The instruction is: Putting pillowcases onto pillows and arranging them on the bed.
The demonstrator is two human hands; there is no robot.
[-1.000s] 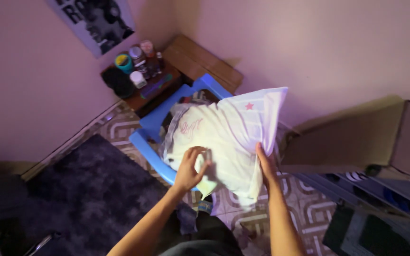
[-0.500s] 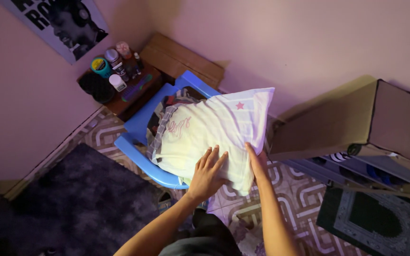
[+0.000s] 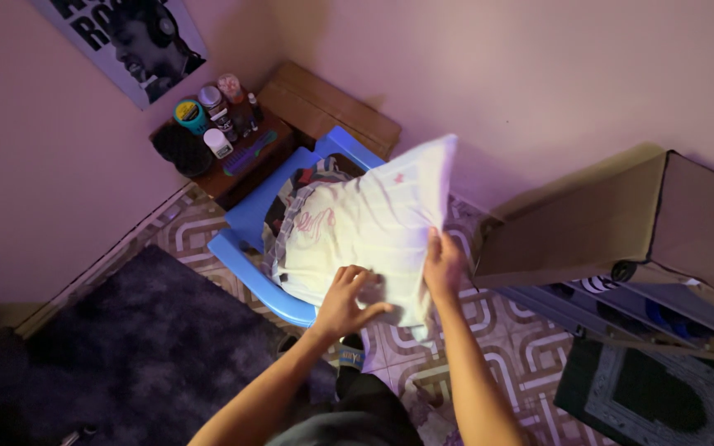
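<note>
Your left hand [image 3: 347,296] has curled its fingers into the lower edge of the one white pillow [image 3: 365,227], where it lay flat before. Your right hand [image 3: 442,266] clamps the pillow's right side. The pillow rests on clothes, seemingly striped, piled on one blue chair [image 3: 245,239].

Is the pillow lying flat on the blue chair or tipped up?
Tipped up. The pillow leans on the blue chair, one corner raised toward the wall.
</note>
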